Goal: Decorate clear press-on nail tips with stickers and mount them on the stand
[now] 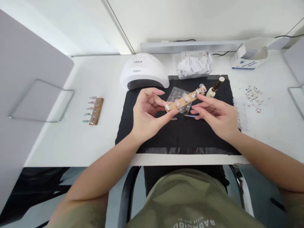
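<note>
My left hand [147, 109] pinches the near end of a wooden nail-display stick [182, 102], and my right hand [215, 115] holds its far end. Several pale false nails [186, 97] stand along the stick. Under it lies a clear sheet [177, 98] with small glossy dots, partly hidden by the stick and my fingers. Both rest above a black mat [180, 136]. Beyond my right fingers, a small bottle with a dark cap [215, 87] lies on the mat.
A white UV nail lamp [142, 71] stands behind the mat. To the left, a second wooden stick with nail tips [96, 110] lies on the white table [71, 145]. Scattered rhinestones [254, 98], a clear box of paper pieces [193, 65] and an opened cardboard box [249, 57] lie right and behind.
</note>
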